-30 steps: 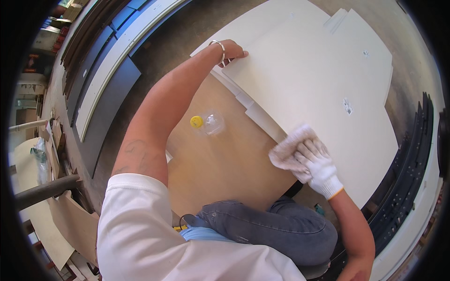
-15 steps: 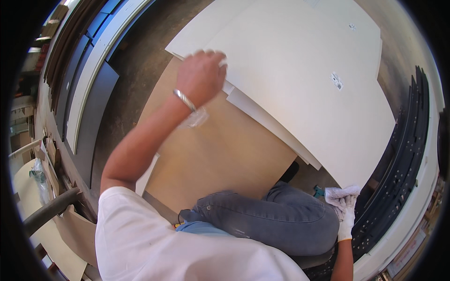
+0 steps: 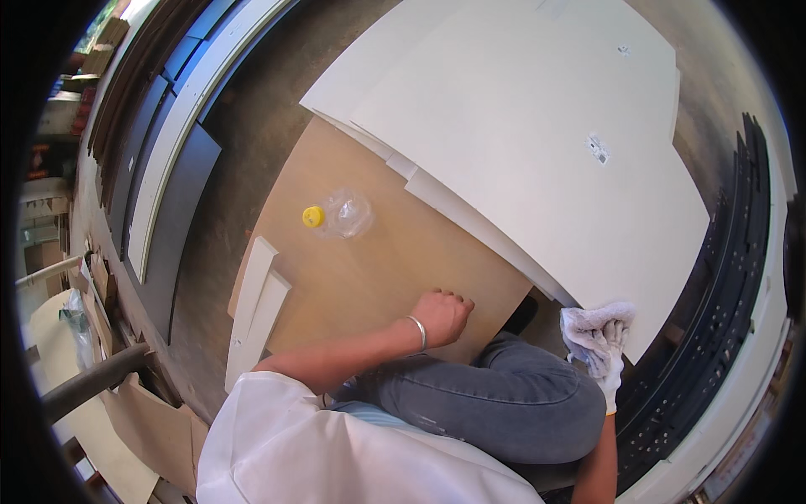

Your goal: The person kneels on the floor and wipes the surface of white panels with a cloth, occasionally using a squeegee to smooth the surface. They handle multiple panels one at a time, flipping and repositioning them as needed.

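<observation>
My left hand (image 3: pixel 445 316), bare with a silver bangle at the wrist, is closed in a loose fist above the near part of a brown board (image 3: pixel 395 260). Nothing sticks out of its fingers; the palm side is hidden. In a white knit glove, my right hand (image 3: pixel 606 363) grips a crumpled pale cloth (image 3: pixel 594 326) at the near right corner of the white panels (image 3: pixel 520 134). A clear plastic bottle (image 3: pixel 348 213) with a yellow cap (image 3: pixel 313 217) lies on the brown board, apart from both hands.
Narrow white strips (image 3: pixel 256 302) lie along the brown board's left edge. Dark perforated metal bars (image 3: pixel 714 319) stand at the right. Grey and white boards (image 3: pixel 180 202) lean at the far left. Near left is a dark bar (image 3: pixel 96 384). My bent leg (image 3: pixel 478 399) is close below the hands.
My left hand has come down and right from over the white panels' edge, uncovering the bottle. My right hand has shifted slightly left and up with the cloth.
</observation>
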The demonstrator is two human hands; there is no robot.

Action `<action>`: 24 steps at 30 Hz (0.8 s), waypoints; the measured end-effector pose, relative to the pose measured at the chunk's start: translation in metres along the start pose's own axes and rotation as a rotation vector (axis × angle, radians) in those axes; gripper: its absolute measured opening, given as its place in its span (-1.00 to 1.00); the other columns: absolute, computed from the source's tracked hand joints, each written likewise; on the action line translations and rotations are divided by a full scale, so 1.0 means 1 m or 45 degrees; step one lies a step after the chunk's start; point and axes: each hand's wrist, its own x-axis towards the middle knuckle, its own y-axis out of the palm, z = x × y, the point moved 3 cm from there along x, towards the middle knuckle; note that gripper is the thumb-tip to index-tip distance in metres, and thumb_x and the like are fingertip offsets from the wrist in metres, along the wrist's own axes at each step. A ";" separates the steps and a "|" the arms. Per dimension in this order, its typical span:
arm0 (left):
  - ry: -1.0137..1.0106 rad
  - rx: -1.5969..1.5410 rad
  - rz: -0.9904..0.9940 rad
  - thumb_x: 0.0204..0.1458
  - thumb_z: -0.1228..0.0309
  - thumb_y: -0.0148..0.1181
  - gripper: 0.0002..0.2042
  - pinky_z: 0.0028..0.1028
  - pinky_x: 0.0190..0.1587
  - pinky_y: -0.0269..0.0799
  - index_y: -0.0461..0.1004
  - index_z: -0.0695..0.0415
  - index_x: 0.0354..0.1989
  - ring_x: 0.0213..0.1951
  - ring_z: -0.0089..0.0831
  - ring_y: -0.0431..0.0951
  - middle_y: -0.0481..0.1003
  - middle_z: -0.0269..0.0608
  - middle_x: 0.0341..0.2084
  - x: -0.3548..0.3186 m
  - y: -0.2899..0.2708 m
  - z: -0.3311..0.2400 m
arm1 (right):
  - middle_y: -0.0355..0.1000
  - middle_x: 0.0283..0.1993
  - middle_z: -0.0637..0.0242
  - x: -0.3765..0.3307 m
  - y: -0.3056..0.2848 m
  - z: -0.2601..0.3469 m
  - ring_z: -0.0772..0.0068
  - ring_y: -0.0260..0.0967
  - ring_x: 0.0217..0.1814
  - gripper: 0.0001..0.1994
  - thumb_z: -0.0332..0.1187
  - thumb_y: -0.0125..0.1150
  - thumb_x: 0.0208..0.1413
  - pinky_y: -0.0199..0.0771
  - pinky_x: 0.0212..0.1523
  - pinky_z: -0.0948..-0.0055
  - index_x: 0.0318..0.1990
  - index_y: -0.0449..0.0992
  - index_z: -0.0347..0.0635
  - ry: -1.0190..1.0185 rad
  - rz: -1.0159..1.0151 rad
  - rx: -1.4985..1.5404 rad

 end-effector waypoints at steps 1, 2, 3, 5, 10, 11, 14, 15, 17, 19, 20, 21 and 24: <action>0.010 0.006 -0.047 0.14 0.41 0.12 -0.82 -0.11 -0.07 0.55 0.62 0.14 -0.18 -0.21 -0.06 0.67 0.66 -0.06 -0.31 0.007 -0.012 0.003 | 0.39 0.42 -0.08 -0.005 0.001 -0.010 -0.24 0.09 0.62 -0.59 -0.20 0.12 0.38 -0.20 0.65 -0.11 0.24 0.60 -0.20 0.002 0.088 -0.074; 0.023 0.014 -0.104 0.15 0.42 0.12 -0.83 -0.11 -0.08 0.55 0.62 0.14 -0.19 -0.20 -0.06 0.66 0.65 -0.05 -0.32 0.012 -0.025 0.007 | 0.36 0.45 -0.07 -0.014 -0.003 -0.023 -0.21 0.07 0.63 -0.60 -0.26 0.14 0.36 -0.20 0.65 -0.09 0.24 0.59 -0.22 0.000 0.034 0.057; 0.039 0.027 -0.150 0.16 0.42 0.12 -0.84 -0.11 -0.09 0.54 0.61 0.15 -0.20 -0.20 -0.05 0.66 0.65 -0.05 -0.32 0.016 -0.037 0.008 | 0.33 0.47 -0.07 -0.027 -0.007 -0.038 -0.18 0.05 0.64 -0.61 -0.31 0.15 0.33 -0.19 0.65 -0.07 0.25 0.59 -0.23 0.037 0.045 0.120; 0.081 -0.008 -0.307 0.15 0.45 0.13 -0.85 -0.12 -0.10 0.53 0.60 0.15 -0.19 -0.20 -0.03 0.64 0.63 -0.04 -0.34 0.020 -0.061 0.008 | 0.31 0.50 -0.04 -0.065 -0.015 -0.073 -0.10 0.01 0.67 -0.59 -0.43 0.15 0.30 -0.04 0.62 0.01 0.27 0.53 -0.28 0.192 -0.004 0.221; 0.214 -0.167 -0.626 0.13 0.59 0.17 -0.80 -0.14 -0.15 0.48 0.60 0.19 -0.10 -0.26 -0.01 0.58 0.59 -0.03 -0.39 0.028 -0.089 -0.013 | 0.50 0.27 0.22 -0.184 0.003 -0.144 0.34 0.46 0.27 -0.56 -0.35 0.20 0.37 0.50 0.30 0.24 0.36 0.42 -0.22 1.460 -0.677 1.383; 0.265 -0.189 -0.635 0.13 0.62 0.15 -0.80 -0.13 -0.16 0.47 0.59 0.20 -0.09 -0.26 -0.01 0.57 0.59 -0.03 -0.37 0.033 -0.089 -0.022 | 0.49 0.29 0.21 -0.198 0.011 -0.142 0.29 0.45 0.30 -0.54 -0.32 0.22 0.38 0.48 0.32 0.20 0.37 0.41 -0.20 1.366 -0.765 1.735; 0.388 -0.218 -0.558 0.12 0.66 0.14 -0.79 -0.15 -0.17 0.45 0.57 0.22 -0.09 -0.27 -0.04 0.56 0.58 -0.05 -0.36 0.044 -0.081 -0.054 | 0.48 0.32 0.19 -0.222 0.016 -0.129 0.16 0.43 0.37 -0.50 -0.21 0.27 0.37 0.43 0.39 0.08 0.38 0.40 -0.17 1.315 -1.031 2.418; 0.405 -0.218 -0.526 0.12 0.67 0.15 -0.79 -0.16 -0.17 0.45 0.57 0.23 -0.09 -0.27 -0.05 0.56 0.58 -0.05 -0.37 0.047 -0.078 -0.065 | 0.46 0.35 0.18 -0.225 0.011 -0.123 0.12 0.40 0.40 -0.49 -0.21 0.26 0.37 0.41 0.41 0.03 0.39 0.39 -0.16 1.229 -1.149 2.465; 0.513 -0.184 -0.480 0.10 0.71 0.14 -0.78 -0.18 -0.18 0.46 0.57 0.24 -0.10 -0.27 -0.07 0.56 0.58 -0.07 -0.36 0.052 -0.070 -0.089 | 0.41 0.40 0.16 -0.224 -0.003 -0.110 0.06 0.36 0.44 -0.48 -0.20 0.24 0.39 0.38 0.44 -0.05 0.42 0.36 -0.15 1.093 -1.295 2.568; 0.603 -0.178 -0.431 0.07 0.74 0.14 -0.76 -0.20 -0.17 0.47 0.57 0.24 -0.12 -0.27 -0.09 0.57 0.59 -0.07 -0.35 0.063 -0.062 -0.110 | 0.34 0.45 0.16 -0.218 -0.018 -0.103 0.03 0.32 0.46 -0.47 -0.19 0.20 0.41 0.37 0.43 -0.13 0.44 0.33 -0.12 0.967 -1.374 2.539; 0.636 -0.188 -0.403 0.06 0.75 0.13 -0.75 -0.21 -0.17 0.47 0.58 0.24 -0.13 -0.27 -0.10 0.57 0.59 -0.07 -0.34 0.068 -0.058 -0.119 | 0.35 0.45 0.16 -0.218 -0.020 -0.102 0.04 0.33 0.46 -0.48 -0.19 0.19 0.41 0.37 0.43 -0.13 0.44 0.33 -0.13 1.097 -1.457 2.510; 0.654 -0.196 -0.377 0.04 0.76 0.13 -0.75 -0.22 -0.16 0.48 0.58 0.24 -0.13 -0.26 -0.10 0.58 0.60 -0.07 -0.33 0.074 -0.054 -0.128 | 0.36 0.44 0.16 -0.216 -0.022 -0.102 0.04 0.33 0.46 -0.49 -0.19 0.18 0.41 0.37 0.43 -0.13 0.43 0.33 -0.13 1.142 -1.499 2.501; 0.684 -0.221 -0.326 0.01 0.79 0.11 -0.73 -0.24 -0.16 0.48 0.59 0.26 -0.16 -0.28 -0.10 0.57 0.60 -0.07 -0.33 0.091 -0.044 -0.148 | 0.38 0.42 0.16 -0.214 -0.017 -0.110 0.07 0.34 0.45 -0.51 -0.24 0.15 0.42 0.38 0.43 -0.06 0.43 0.33 -0.15 1.139 -1.534 2.534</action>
